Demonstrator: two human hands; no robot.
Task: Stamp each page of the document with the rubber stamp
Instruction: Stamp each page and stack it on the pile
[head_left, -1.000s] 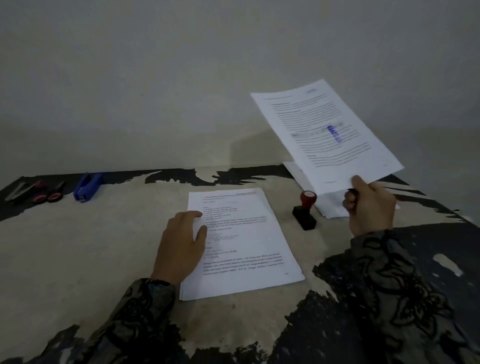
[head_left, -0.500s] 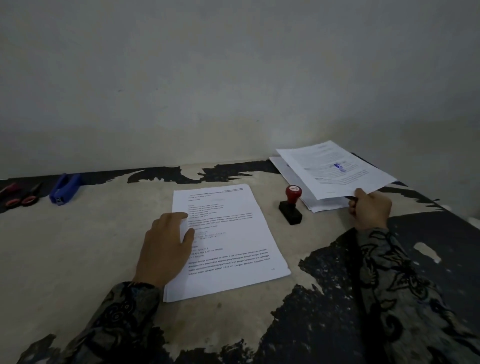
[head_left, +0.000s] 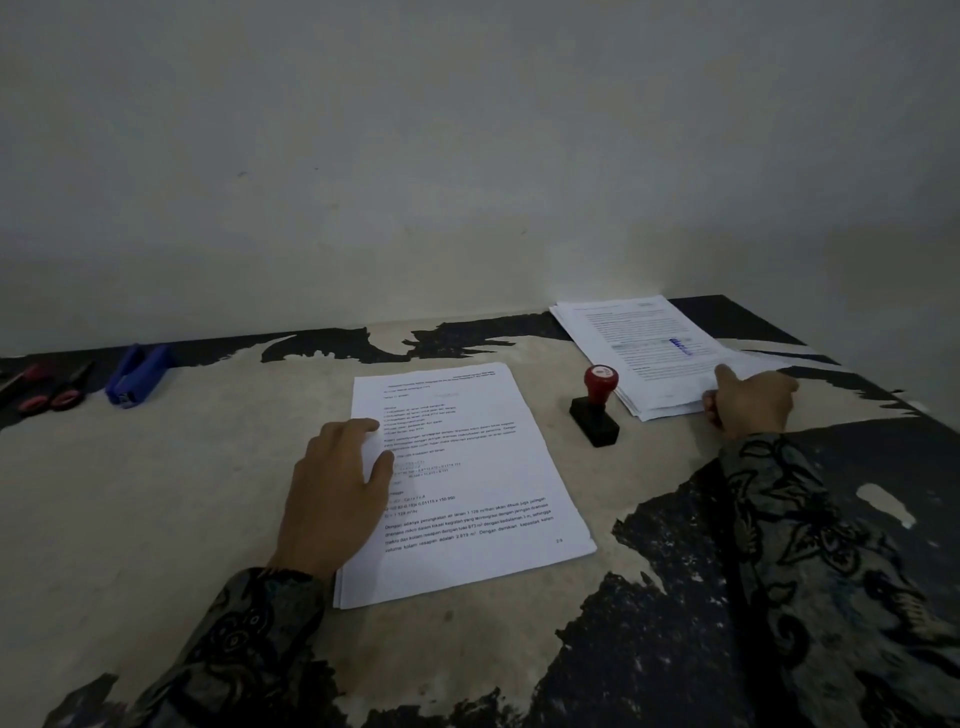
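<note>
The right hand (head_left: 748, 397) has lowered the stamped page (head_left: 670, 345) onto the done pile, fingers pinching its edge; the left hand (head_left: 337, 499) lies flat on the unstamped stack (head_left: 467, 499) — the rubber stamp (head_left: 597, 405) is next.

scissors (head_left: 49, 387) cut off left; page text (head_left: 467, 525) blurred

Left hand (head_left: 337, 493) flat, fingers spread – right hand (head_left: 748, 397) forward, fingers curled, pinching.
</note>
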